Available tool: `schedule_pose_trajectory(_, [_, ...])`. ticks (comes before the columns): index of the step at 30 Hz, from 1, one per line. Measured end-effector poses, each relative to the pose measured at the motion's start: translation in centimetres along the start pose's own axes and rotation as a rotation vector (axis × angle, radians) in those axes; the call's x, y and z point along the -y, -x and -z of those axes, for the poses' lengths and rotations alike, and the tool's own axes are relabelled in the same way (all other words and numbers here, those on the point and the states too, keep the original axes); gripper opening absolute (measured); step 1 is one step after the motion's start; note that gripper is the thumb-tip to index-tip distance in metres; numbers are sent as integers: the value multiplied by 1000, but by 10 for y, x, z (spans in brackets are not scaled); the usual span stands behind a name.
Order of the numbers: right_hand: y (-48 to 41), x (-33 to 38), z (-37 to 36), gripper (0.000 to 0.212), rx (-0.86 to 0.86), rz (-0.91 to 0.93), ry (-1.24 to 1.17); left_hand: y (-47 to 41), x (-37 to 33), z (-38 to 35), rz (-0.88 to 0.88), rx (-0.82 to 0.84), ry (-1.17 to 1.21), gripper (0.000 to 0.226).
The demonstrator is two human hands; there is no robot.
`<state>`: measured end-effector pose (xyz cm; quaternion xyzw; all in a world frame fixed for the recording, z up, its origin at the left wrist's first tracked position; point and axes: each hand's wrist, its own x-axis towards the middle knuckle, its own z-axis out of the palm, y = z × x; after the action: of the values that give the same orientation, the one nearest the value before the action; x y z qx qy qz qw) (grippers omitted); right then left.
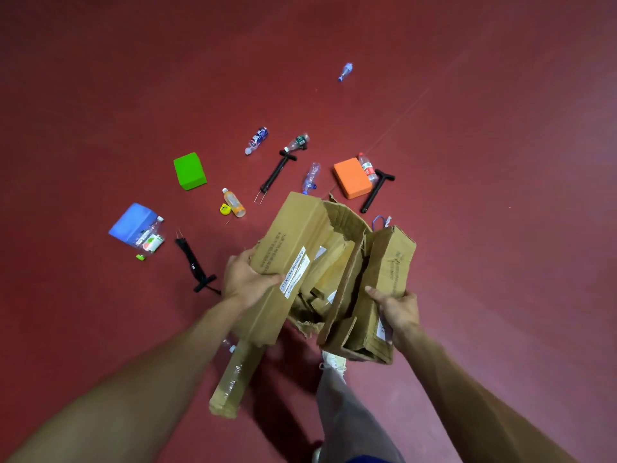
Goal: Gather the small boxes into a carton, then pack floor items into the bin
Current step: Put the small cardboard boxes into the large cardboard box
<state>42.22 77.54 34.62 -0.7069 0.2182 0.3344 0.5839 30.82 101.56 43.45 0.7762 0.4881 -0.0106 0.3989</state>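
My left hand (245,279) grips a long brown box (287,262) with a white barcode label, held slanted over the torn open carton (347,218). My right hand (399,310) holds a second long brown box (384,285) at the carton's right side. Inside the carton lie several smaller brown boxes (329,272). A further long taped box (233,379) lies on the red floor below my left forearm. No bin is in view.
Scattered on the floor: a green block (189,171), an orange block (351,178), a blue block (133,222), several plastic bottles such as an orange one (233,202), three black T-handled tools (275,173), a yellow tape measure (225,209). My leg and shoe (334,360) stand below the carton.
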Motion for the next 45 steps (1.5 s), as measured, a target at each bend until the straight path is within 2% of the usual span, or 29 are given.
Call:
schedule_pose_trajectory(5, [-66,20,-32,96,-58,-83,9,-74,-49,-18,2,87,-93,77])
schedule_pose_trajectory(8, [-83,42,-53,77,-82,-65,42,-115,-65,-36,72,108,-64,72])
schedule_pose_trajectory(12, [-98,53,-74,33,26,-142,-102,-141,-83,-50,80,178,-79,61])
schedule_pose_trajectory(16, [-98,47,-78,34,33,-222,-1,-139,-91,-47,80,252,-57,49])
schedule_pose_trajectory(20, [-84,37,-63,24,12,-219,42,-122,-92,-42,62,300,-56,44])
schedule_pose_trajectory(27, [-24,20,-10,8,-6,-100,-98,-38,-94,-37,-95,443,-64,39])
schedule_pose_trajectory(31, [30,-11,31,14,-62,8,-166,28,-78,-47,-200,530,-71,36])
schedule_pose_trajectory(39, [163,-113,162,18,-270,72,-265,183,-31,-104,-339,736,-91,21])
schedule_pose_trajectory(45, [254,-210,287,14,-494,-3,-324,300,-39,-168,-509,885,-202,16])
